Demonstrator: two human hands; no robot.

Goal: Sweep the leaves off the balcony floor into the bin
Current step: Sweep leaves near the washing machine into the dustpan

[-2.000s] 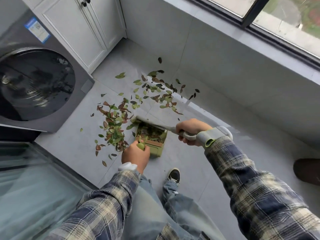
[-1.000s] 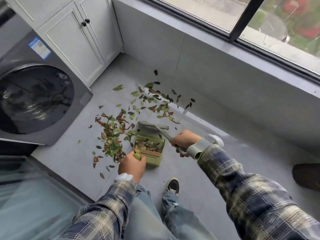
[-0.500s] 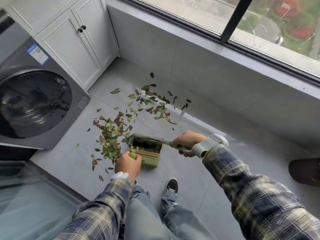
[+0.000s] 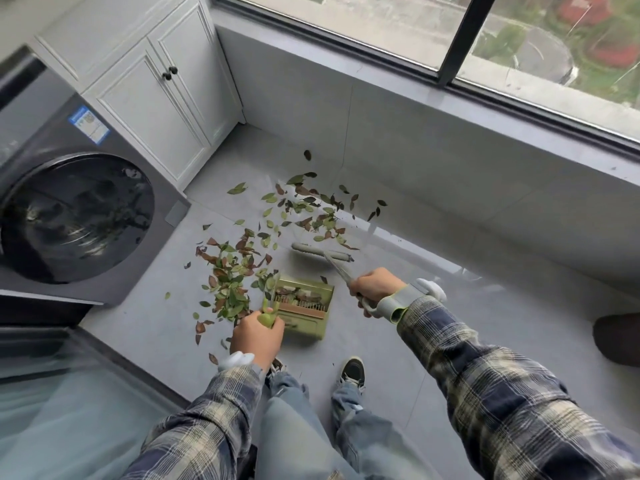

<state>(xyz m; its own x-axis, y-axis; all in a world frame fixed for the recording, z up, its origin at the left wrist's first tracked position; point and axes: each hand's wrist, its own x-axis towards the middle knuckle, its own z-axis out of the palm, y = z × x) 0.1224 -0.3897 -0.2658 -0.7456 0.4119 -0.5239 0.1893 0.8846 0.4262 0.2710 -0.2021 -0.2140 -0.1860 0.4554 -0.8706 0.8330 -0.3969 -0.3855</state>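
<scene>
Green and brown leaves [image 4: 232, 271] lie scattered over the grey balcony floor [image 4: 398, 341], with a second patch of leaves [image 4: 311, 209] nearer the wall. A green dustpan [image 4: 306, 318] stands on the floor with some leaves inside. My left hand [image 4: 258, 341] grips its green handle. My right hand [image 4: 375, 287] grips the handle of a grey broom, whose head [image 4: 320, 252] sits on the floor beyond the dustpan, just short of the far leaf patch. No bin is in view.
A dark front-loading washing machine [image 4: 69, 216] stands at the left, white cabinet doors [image 4: 156, 98] behind it. A low grey wall [image 4: 450, 150] under the window bounds the far side. A glass panel [image 4: 52, 410] is at lower left. My shoes [image 4: 351, 372] stand behind the dustpan.
The broom head has gone from the dustpan's mouth out toward the far leaf patch. My left hand keeps the dustpan in place. The camera has tilted up a little.
</scene>
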